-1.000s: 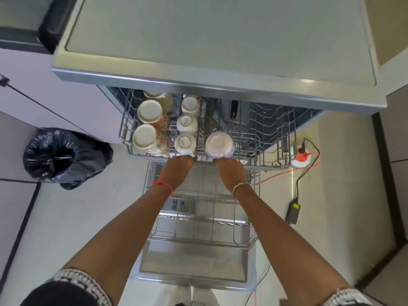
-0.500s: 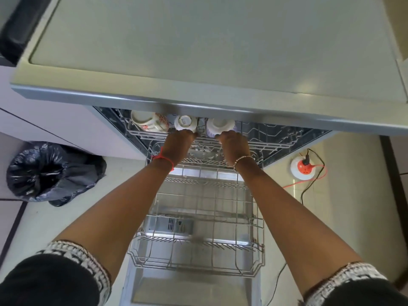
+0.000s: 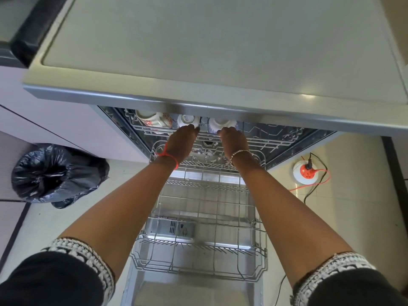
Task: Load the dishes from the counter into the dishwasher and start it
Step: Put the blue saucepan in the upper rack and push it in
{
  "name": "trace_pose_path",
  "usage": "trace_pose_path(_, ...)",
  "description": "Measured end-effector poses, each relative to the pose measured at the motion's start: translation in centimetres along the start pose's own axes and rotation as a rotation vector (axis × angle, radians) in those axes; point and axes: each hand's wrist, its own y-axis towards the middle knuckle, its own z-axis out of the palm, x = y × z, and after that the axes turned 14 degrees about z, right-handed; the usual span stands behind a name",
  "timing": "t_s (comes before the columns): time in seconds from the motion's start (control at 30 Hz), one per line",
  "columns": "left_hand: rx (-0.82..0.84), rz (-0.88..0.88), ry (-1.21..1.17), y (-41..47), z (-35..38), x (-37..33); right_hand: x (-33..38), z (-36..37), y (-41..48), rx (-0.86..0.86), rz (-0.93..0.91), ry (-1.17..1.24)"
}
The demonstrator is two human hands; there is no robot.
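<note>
Starting at the far left, the black bin bag slumps on the floor, well apart from the work and no real threat; the patterned mug sits at the rack's front left corner; the left hand meets the front rail just below the small white cup; beside that stands the blue-patterned cup, with the right hand under it; both hands bend their fingers at the rail, but I cannot tell whether they clasp the wire or only press it; the upper rack lies mostly inside the dishwasher, beneath the counter, so a hard shove would probably knock the cups together and chip them, or nip fingers against the counter edge; the lower rack juts out bare, likely to catch a shin; the orange socket and its cable lie on the floor near the door, where drips or a foot could reach them.
</note>
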Motion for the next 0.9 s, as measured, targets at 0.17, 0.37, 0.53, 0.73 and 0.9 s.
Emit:
trace_pose_path(0.17, 0.036, 0.101, 0.034, -4.3, -0.4, -0.3, 0.0, -0.2, -2.9, 0.097, -0.091, -0.065)
trace_pose_path(0.37, 0.122, 0.066, 0.01, -9.2, -3.4, -2.3, 1.5, -2.7, -7.7, 0.241, -0.096, -0.037)
trace_pose_path(0.53, 0.019, -0.064, -0.11, -14.9, -8.1, -5.4, 4.6, -5.0, -14.0, 0.246, -0.177, 0.039)
trace_pose_path(0.73, -0.089, -0.146, -0.113, -23.8, -13.2, -6.6, 7.7, -7.8, -21.9, 0.236, -0.308, 0.046)
trace_pose_path(0.9, -0.116, -0.173, -0.051, -31.1, -16.0, -4.9, 11.3, -10.0, -26.3, 0.227, -0.318, 0.056)
